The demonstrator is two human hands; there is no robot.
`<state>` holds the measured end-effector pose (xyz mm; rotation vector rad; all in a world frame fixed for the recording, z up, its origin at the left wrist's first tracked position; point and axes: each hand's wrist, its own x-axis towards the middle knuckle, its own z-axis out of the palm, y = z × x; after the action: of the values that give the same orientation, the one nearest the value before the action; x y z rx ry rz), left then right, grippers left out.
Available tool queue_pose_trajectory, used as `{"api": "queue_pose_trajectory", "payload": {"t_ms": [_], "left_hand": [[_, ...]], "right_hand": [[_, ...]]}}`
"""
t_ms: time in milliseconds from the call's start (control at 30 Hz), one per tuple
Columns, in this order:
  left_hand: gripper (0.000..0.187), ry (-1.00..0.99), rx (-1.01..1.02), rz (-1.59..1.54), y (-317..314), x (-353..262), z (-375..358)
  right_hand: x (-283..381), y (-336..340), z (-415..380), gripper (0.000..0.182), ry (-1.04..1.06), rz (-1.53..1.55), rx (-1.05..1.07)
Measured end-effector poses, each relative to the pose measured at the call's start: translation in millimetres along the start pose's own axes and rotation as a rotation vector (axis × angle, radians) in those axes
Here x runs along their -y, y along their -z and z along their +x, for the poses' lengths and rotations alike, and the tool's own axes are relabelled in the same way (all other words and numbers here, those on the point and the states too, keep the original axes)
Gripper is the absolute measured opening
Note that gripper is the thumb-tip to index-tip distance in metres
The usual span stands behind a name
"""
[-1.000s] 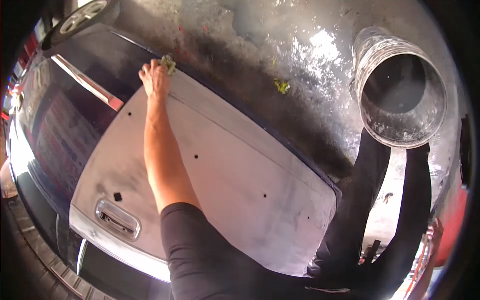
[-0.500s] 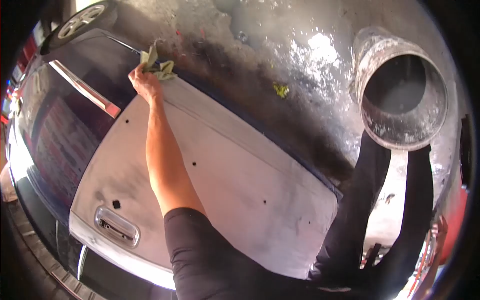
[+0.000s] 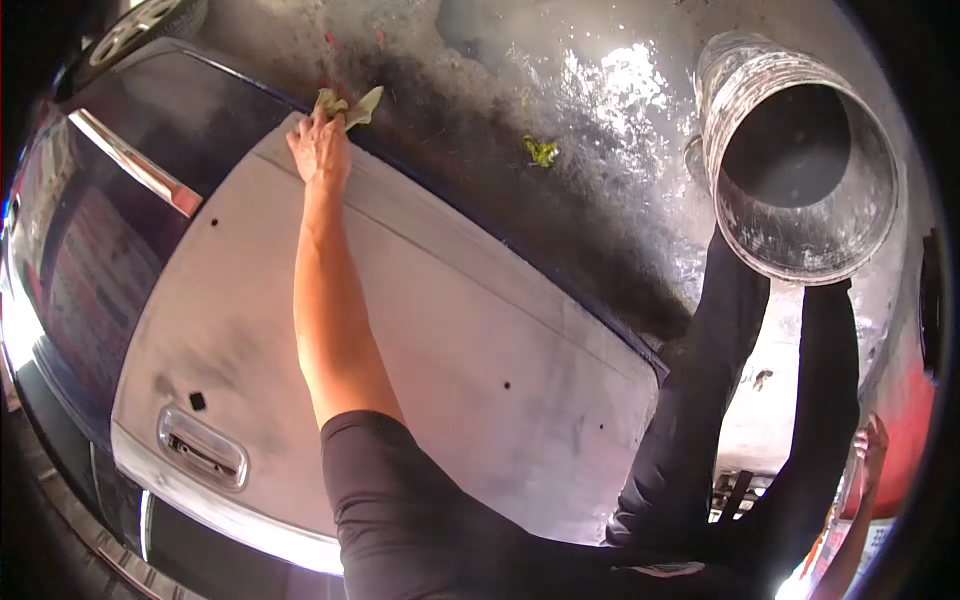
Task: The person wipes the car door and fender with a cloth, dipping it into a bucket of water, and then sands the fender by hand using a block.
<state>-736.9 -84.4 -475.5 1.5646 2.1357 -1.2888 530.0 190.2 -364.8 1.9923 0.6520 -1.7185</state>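
Observation:
My left hand (image 3: 320,150) is closed on a pale green cloth (image 3: 362,108) at the upper edge of a light grey sanded car panel (image 3: 440,320). Part of the cloth sticks out past the fingers. The panel has several small dark holes and a recessed handle (image 3: 203,448) at its lower left. Far out at the right edge of the view, my right hand (image 3: 872,440) has its fingers apart and nothing visible in it.
Dark blue bodywork (image 3: 165,115) with a chrome strip (image 3: 135,162) adjoins the panel, and a wheel (image 3: 130,30) is behind. A wide, stained cylindrical container (image 3: 805,180) stands at the upper right above my legs (image 3: 828,380). A yellow-green scrap (image 3: 540,151) lies on the wet floor.
My left hand has moved slightly right and up along the panel's edge with the cloth. The panel and car have shifted left and slightly up in view.

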Motion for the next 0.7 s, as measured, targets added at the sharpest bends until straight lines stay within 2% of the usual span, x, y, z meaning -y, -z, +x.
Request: {"api": "queue_pose_trajectory", "payload": {"t_ms": [33,100,167,233,300,367,433,533,633,700], "left_hand": [[0.032,0.005,0.009,-0.002,-2.1,-9.8,-9.2],[0.033,0.006,0.168,-0.015,3.6,-54.3,-41.1],[0.046,-0.055,0.238,-0.016,26.4,-107.2,-88.9],[0.053,-0.129,0.324,0.063,41.2,-165.2,-140.9],[0.058,-0.222,0.377,0.129,41.1,-226.7,-195.9],[0.06,-0.264,0.487,0.061,52.9,-294.4,-245.9],[0.061,-0.339,0.509,0.041,60.2,-358.6,-299.3],[0.06,-0.383,0.577,-0.046,60.3,-448.4,-366.9],[0.058,-0.418,0.578,-0.028,48.5,-540.7,-433.2],[0.057,-0.458,0.68,-0.129,49.1,-598.8,-471.8]], "right_hand": [[7.2,1.8,3.4,0.045,-0.005,-0.021,-0.003],[33.3,1.1,12.6,0.046,-0.021,-0.093,-0.029],[98.6,-63.6,-9.1,0.049,-0.004,-0.285,-0.163],[122.6,-81.8,-16.6,0.051,0.071,-0.336,-0.164],[131.1,-64.5,0.0,0.051,0.05,-0.337,-0.112],[139.5,-50.7,0.7,0.052,0.002,-0.341,-0.06],[163.8,-63.7,-9.0,0.049,0.067,-0.283,0.014],[176.9,-54.2,-14.7,0.049,0.099,-0.364,-0.054],[174.8,-14.9,-7.8,0.048,0.124,-0.465,-0.087],[167.9,16.7,6.4,0.048,0.159,-0.507,-0.122]]}}
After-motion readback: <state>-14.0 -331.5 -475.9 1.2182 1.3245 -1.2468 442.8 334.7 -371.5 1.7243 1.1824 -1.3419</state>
